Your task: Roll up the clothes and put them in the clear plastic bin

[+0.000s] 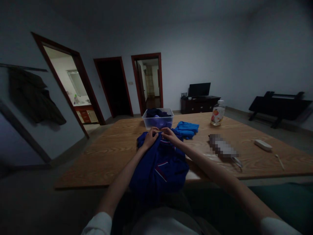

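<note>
Hands meet at the far end of a dark blue garment [160, 164] in the head view, the only view there is. The left hand [149, 137] and the right hand [170, 134] sit almost touching at its top edge, fingers curled and pinched down onto the cloth near what looks like a collar with a pale stripe; the light is too dim to tell just which fold each one nips. The garment's long axis runs straight away from the person: it hangs off the near edge of the wooden table [117, 153] towards the lap and stretches up the board to the hands, so nearly all its length lies on the body side of the grip. Neither hand is clearly nearer; they share the same spot, the left a touch lower. Just beyond the fingers stands a clear plastic bin [158, 122] with dark clothes in it, and just beside it to the right lies a folded bright blue cloth [187, 128]. Well apart on the right are a bottle [217, 114] and a white remote [263, 145].
</note>
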The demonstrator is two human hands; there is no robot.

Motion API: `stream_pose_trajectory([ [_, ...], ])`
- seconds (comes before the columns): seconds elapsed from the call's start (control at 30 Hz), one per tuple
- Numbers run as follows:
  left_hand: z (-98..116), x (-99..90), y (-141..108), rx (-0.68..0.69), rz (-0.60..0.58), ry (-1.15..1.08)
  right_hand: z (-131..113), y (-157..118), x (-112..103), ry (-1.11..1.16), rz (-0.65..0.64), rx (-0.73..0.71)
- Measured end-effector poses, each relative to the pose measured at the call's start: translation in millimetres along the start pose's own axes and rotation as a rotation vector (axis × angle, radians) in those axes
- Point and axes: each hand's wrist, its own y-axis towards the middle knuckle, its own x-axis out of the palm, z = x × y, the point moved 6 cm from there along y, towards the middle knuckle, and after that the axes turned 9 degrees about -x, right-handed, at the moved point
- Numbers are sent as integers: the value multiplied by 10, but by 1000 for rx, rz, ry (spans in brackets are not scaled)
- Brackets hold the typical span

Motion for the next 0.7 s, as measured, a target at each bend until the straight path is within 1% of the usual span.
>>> stream_pose_trajectory([
  [0.13, 80, 28, -28, 49, -60, 53, -7, 12, -18, -111, 50, -57],
  [0.3, 192, -9, -59, 124, -52, 112, -15, 32, -49, -146, 73, -85],
  [0.47, 225, -75, -47, 110, -37, 100, -20, 33, -59, -136, 50, -70],
  [0.7, 164, -93, -37, 85, -53, 57, -65, 16, -30, -192, 2, -99],
])
